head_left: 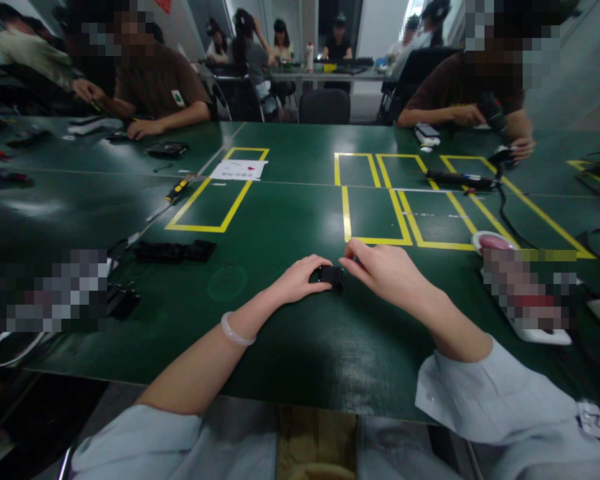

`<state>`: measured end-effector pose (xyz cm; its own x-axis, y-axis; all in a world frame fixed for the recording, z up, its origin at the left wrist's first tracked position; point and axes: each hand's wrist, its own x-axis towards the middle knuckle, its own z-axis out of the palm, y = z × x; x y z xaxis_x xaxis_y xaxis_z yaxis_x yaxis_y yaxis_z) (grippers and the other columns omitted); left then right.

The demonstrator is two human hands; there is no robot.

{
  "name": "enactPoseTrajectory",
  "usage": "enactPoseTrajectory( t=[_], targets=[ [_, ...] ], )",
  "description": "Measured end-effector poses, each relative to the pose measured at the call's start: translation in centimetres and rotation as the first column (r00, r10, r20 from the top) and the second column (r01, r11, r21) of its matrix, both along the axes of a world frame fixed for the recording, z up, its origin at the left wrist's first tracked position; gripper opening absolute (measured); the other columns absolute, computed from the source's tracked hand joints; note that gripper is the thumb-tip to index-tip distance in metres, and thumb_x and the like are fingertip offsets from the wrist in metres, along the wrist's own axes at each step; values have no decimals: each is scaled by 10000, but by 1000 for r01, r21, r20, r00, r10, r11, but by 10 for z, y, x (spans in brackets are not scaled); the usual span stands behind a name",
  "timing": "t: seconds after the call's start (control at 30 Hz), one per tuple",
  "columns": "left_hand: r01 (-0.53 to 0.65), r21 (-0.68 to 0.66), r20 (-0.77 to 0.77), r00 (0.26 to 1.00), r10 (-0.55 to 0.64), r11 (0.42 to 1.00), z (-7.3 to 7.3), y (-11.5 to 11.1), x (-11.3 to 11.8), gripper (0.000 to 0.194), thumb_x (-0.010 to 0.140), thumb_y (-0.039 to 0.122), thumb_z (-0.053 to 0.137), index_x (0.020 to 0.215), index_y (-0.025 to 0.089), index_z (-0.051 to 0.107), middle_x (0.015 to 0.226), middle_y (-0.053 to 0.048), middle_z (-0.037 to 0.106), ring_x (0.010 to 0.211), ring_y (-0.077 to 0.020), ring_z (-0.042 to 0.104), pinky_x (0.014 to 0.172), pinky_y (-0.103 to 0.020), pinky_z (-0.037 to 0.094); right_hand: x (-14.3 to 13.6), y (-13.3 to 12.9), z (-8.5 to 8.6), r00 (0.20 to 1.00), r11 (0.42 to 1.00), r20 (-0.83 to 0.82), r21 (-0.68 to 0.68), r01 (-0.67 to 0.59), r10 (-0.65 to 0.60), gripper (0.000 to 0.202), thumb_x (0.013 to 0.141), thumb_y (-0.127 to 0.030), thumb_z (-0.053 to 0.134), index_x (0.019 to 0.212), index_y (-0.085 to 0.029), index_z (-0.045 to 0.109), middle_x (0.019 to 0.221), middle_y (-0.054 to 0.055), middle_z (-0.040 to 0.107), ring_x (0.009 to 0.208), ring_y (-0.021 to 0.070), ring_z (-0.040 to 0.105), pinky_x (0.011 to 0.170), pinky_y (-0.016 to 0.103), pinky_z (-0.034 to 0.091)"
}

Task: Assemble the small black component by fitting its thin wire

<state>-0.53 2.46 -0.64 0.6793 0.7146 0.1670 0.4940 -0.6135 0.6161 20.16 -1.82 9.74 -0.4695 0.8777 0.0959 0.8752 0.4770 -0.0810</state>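
My left hand (307, 277) is closed round a small black block-shaped object (331, 277) low over the green table (300, 347). Its thumb and fingers grip the object's left side. Just to the right of the block, my right hand (380, 267) is bent with thumb and index finger drawn together. Whether anything sits between those fingertips is too small to tell. A pale bracelet (237, 330) circles my left wrist.
Yellow tape rectangles (377, 240) mark the tabletop. A screwdriver (177, 191) and black strap-like pieces (175, 251) lie left. To the right are a white-edged device (520, 293) and a black handheld tool (460, 179). Two people (160, 87) sit opposite, others farther back.
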Motion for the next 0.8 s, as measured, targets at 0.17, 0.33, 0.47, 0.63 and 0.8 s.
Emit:
enactPoseTrajectory(
  t=[0.17, 0.33, 0.47, 0.63, 0.8],
  targets=[
    [-1, -4, -2, 1000, 1, 1000, 1, 0, 0, 395, 846, 408, 623, 1188, 223, 549, 1078, -59, 589, 1014, -235, 558, 864, -344, 438, 1, 0, 0, 1000, 1000, -5, 0, -4, 4, 279, 968, -408, 354, 986, -194, 532, 690, 16, 659, 636, 174, 612, 537, 258, 241],
    [-4, -14, 8, 1000, 5, 1000, 1, 0, 0, 396, 844, 411, 621, 1188, 228, 549, 1080, -59, 592, 1014, -236, 560, 874, -349, 436, 1, -1, 0, 1000, 1000, -13, 17, -20, 20, 271, 970, -403, 348, 989, -195, 520, 692, 15, 658, 634, 174, 614, 534, 259, 237],
    [-8, -26, 6, 1000, 8, 1000, 2, -1, 1, 396, 841, 416, 621, 1184, 232, 552, 1076, -59, 594, 1013, -239, 561, 875, -354, 437, 2, -1, 1, 1000, 1000, -12, 14, -20, 20, 266, 969, -404, 349, 989, -199, 516, 698, 14, 660, 632, 170, 614, 531, 258, 235],
    [-4, -19, 3, 1000, 4, 1000, 2, -1, 1, 391, 843, 416, 619, 1180, 227, 555, 1071, -58, 591, 1013, -238, 558, 869, -345, 436, 2, -2, 1, 1000, 1000, -16, 15, -25, 25, 259, 970, -398, 352, 982, -197, 514, 695, 12, 657, 632, 169, 612, 534, 256, 238],
    [-2, -7, 24, 1000, 2, 1000, 1, 0, 0, 405, 841, 410, 625, 1195, 227, 552, 1067, -53, 591, 994, -227, 560, 865, -337, 435, 2, -3, 0, 999, 999, -18, 28, -28, 28, 259, 969, -401, 349, 983, -200, 512, 696, 11, 655, 635, 172, 613, 532, 259, 236]
  ],
)
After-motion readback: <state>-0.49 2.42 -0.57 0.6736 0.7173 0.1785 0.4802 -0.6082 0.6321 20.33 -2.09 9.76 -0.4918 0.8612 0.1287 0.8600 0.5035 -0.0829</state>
